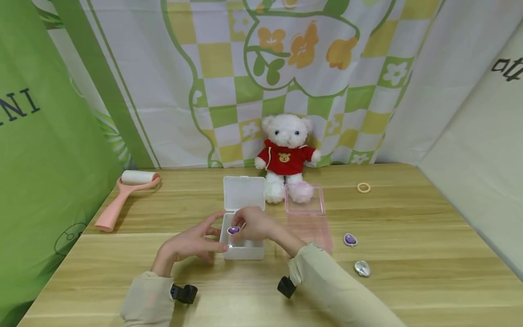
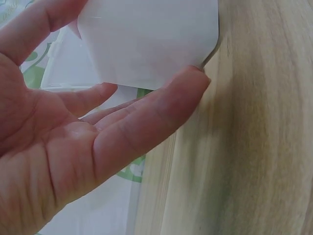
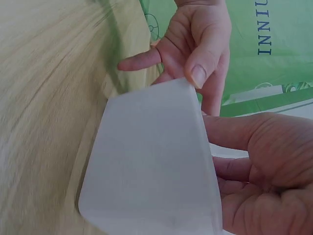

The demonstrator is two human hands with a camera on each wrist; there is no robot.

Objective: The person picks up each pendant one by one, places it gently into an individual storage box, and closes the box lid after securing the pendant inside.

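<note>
On the table stands a small white plastic box [image 1: 244,253], its lid [image 1: 244,194] flipped up at the back. My left hand [image 1: 193,244] holds the box by its left end, the thumb at the near corner and the index finger towards the back. In the left wrist view, the left hand's fingers [image 2: 146,122] curve about the box wall [image 2: 151,44]. My right hand [image 1: 255,223] reaches over the box and pinches a purple gem charm [image 1: 234,230] with a pale beaded edge. Below it a small shiny piece [image 1: 230,245] shows inside the box.
A pink clear case [image 1: 312,231] lies open just right of the box, before a white teddy bear [image 1: 286,156] in red. Farther right are another purple gem charm [image 1: 350,240], a silvery oval piece [image 1: 362,269] and a wooden ring [image 1: 363,187]. A pink-handled roller [image 1: 122,200] lies left.
</note>
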